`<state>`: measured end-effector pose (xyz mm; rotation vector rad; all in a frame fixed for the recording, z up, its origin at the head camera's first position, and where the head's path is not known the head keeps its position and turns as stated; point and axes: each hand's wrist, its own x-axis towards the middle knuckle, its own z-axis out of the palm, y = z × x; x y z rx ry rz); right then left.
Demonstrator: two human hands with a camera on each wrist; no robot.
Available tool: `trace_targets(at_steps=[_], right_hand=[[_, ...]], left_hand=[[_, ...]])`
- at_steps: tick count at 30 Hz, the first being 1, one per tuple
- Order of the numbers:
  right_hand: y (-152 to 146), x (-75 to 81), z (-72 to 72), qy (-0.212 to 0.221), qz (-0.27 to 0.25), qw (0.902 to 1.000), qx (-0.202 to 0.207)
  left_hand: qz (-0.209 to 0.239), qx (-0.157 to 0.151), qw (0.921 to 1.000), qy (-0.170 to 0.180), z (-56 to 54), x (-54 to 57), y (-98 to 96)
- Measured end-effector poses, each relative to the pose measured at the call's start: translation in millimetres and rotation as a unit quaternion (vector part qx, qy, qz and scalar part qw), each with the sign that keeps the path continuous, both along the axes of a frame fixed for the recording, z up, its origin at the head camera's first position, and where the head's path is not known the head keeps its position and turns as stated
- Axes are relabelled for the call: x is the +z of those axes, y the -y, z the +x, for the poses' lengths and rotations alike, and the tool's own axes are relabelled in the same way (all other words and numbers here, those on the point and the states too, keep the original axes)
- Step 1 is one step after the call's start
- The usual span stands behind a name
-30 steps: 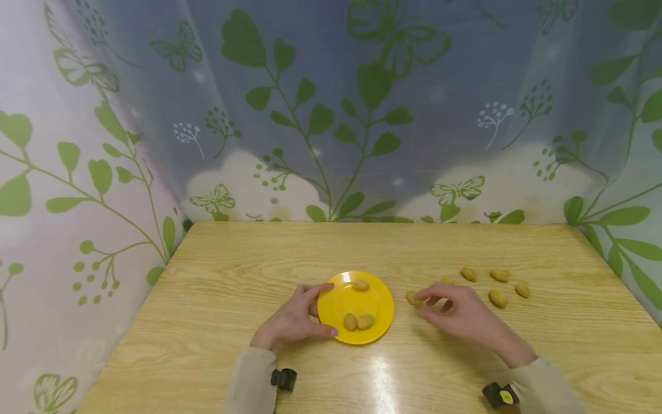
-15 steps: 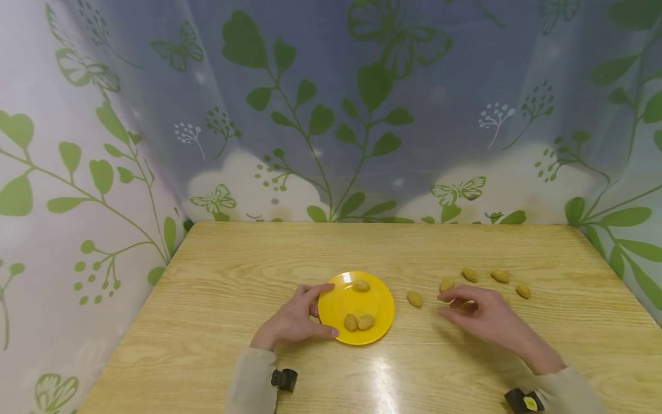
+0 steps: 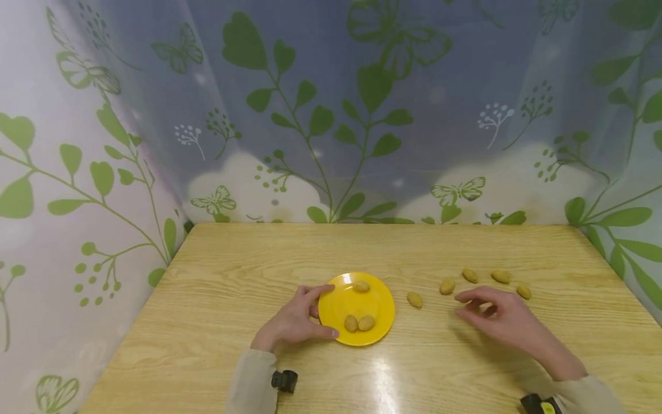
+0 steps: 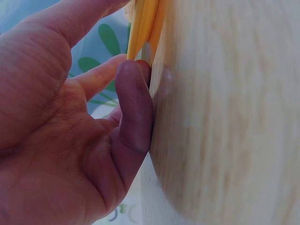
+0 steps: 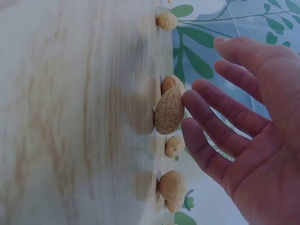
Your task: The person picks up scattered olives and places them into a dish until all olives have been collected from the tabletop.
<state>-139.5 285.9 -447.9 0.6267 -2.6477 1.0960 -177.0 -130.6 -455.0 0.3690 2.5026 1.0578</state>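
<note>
My left hand (image 3: pixel 295 319) grips the left rim of a round yellow plate (image 3: pixel 383 305), thumb at the near side and a finger at the far side. In the left wrist view, the curled little finger (image 4: pixel 133 103) is at the plate's edge, close to the table. Three brown, wrinkled oval nuts in their shells lie on the plate, one nut (image 3: pixel 361 286) towards the back and two at the front. My right hand (image 3: pixel 504 316) hovers over the table with loosely bent fingers and holds nothing. In the right wrist view, a nut (image 5: pixel 169 111) shows right by its fingertips.
Several loose nuts lie on the wooden table (image 3: pixel 233 259): one nut (image 3: pixel 414 299) just right of the plate, another nut (image 3: pixel 447 286) left of my right hand, others behind that hand. A leaf-patterned curtain (image 3: pixel 331 144) hangs along the table's back edge.
My right hand has left the nut beside the plate and moved right, now covering a nut that was visible one second ago. My left hand and the plate have stayed put.
</note>
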Motion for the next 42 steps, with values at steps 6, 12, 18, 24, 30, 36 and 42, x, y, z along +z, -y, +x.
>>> trace_targets(at_steps=[6,12,18,24,30,36,42], right_hand=[[-3.5,0.8,2.4,0.007,0.020,0.9996,-0.019],[-8.0,0.1,3.7,-0.015,0.033,0.9987,-0.035],[-16.4,-2.8,3.6,0.001,0.052,0.9977,-0.043],[-22.3,-5.6,3.4,0.037,0.069,0.9963,-0.036],[-23.5,-5.8,2.4,0.075,0.072,0.9936,-0.046],[-23.9,-5.8,-0.7,0.088,0.081,0.9918,-0.045],[-25.1,-6.4,-6.0,0.091,0.078,0.9924,-0.026]], left_hand=[[0.003,0.002,1.0000,0.005,0.1,-0.9,0.9],[0.006,0.003,1.0000,0.002,0.0,-0.6,0.8],[0.002,0.002,1.0000,0.004,0.1,-0.5,0.4],[0.003,0.003,1.0000,0.008,0.1,-0.4,0.7],[0.003,0.004,1.0000,0.008,-0.5,0.9,0.9],[0.002,0.002,1.0000,0.004,-0.7,0.3,0.4],[-0.001,-0.003,1.0000,0.000,0.2,0.6,-0.2]])
